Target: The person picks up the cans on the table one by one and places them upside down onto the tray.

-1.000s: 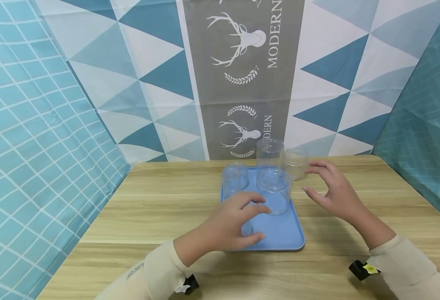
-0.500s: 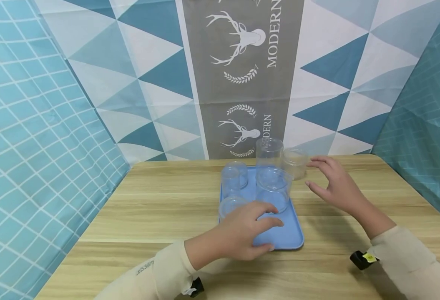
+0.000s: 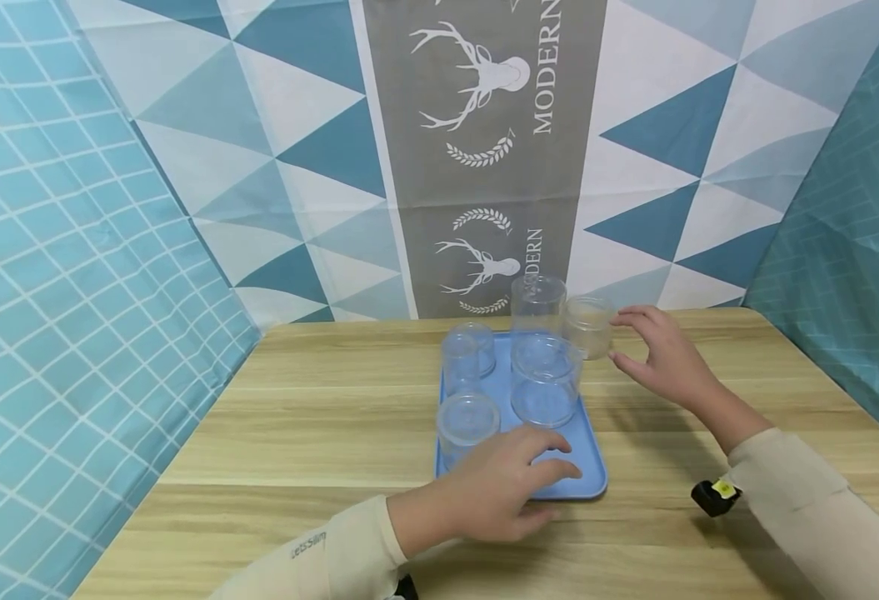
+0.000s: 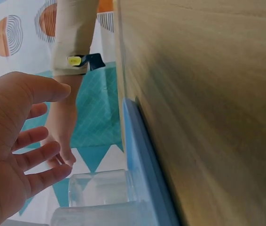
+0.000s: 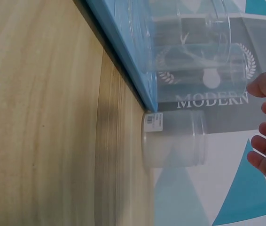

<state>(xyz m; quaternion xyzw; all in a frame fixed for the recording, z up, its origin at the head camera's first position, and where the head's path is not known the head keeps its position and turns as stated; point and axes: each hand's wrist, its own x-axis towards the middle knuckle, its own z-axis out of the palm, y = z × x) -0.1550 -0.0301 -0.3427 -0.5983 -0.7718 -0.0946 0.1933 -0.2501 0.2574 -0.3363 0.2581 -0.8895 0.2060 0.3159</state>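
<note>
A small clear jar stands on the table beside the blue tray's back right corner; a barcode sticker shows low on it in the right wrist view. My right hand hovers just right of this jar, fingers spread in a loose curve and holding nothing. Over the front of the blue tray is my left hand, palm facing right, its fingers and thumb apart with nothing between them. It partly covers a lidded-looking clear jar at the tray's front left.
On the tray also stand a wide clear jar, a tall clear jar behind it, and a narrow clear jar at left with another clear jar behind. A patterned cloth hangs behind the wooden table.
My left hand has drawn back toward me and to the right, uncovering the front left jar. My right hand has shifted only slightly near the jar off the tray.
</note>
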